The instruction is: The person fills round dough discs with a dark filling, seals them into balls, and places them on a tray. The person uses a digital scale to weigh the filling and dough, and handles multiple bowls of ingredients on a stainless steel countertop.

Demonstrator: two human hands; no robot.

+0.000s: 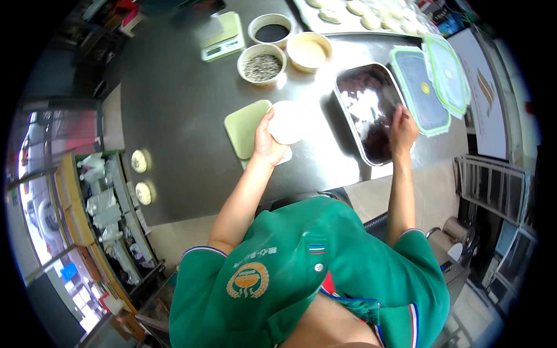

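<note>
A round, flat white piece of dough [288, 122] rests in my left hand [267, 141], with the thumb along its left edge. Under that hand lies a kitchen scale with a pale green top [243, 129], partly covered by the hand and dough. At the right edge of a rectangular metal pan [355, 134], my right hand [404, 132] is closed over the dark, glossy filling [374, 104]. A small bit of something thin shows at its fingers, too small to name.
Bowls of black seeds [271, 32], mixed seeds [262, 66] and something cream-coloured [309, 52] stand beyond, beside a second scale [224, 39]. A tray [348, 30] holds several dough pieces. Right of the pan lie clear green-rimmed containers [420, 93]. Two topped dough rounds [139, 161] sit far left.
</note>
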